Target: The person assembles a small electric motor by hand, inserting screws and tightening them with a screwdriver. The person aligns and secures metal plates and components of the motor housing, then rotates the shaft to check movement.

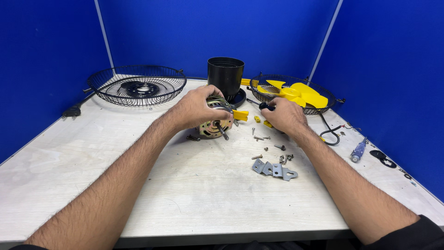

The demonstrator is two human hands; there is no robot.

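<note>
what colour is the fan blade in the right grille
Bright yellow fan blade, lying in the black wire grille; head view.

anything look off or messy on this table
Nothing looks broken or spilled. Loose screws lie scattered by the right hand, near a bent metal bracket. The left hand grips the motor, which lies on its side with its shaft pointing toward the camera.

Wire fan guard (136, 85), yellow blade (298, 94).

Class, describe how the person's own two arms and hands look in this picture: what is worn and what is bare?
Both forearms are bare and hairy. The left hand and right hand wear no gloves, rings or watch. A black sleeve edge shows at the right upper arm.
</note>
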